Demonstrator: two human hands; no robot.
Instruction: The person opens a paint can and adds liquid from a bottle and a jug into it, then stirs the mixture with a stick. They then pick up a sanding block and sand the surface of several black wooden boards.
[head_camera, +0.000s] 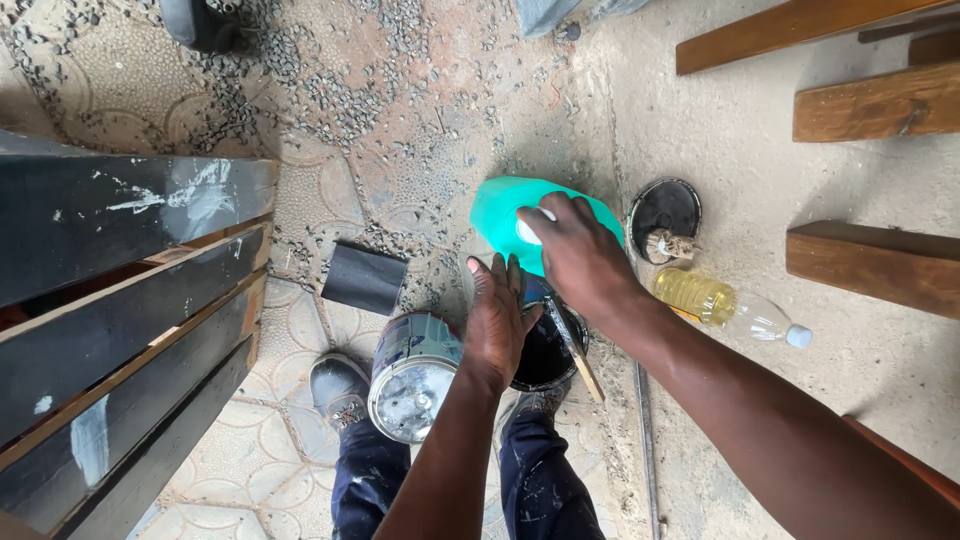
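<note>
Your right hand is closed around the white cap of the green plastic jug, which is tipped over a black paint can on the floor at centre. Your left hand lies open, fingers spread, on that can's rim. A wooden stick rests across the can. A tin lies on its side at 8 o'clock of the can; a bottle of yellow liquid lies at 3 o'clock.

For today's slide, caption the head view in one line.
Right hand grips a green container's cap; left hand rests on black paint pot.
</note>
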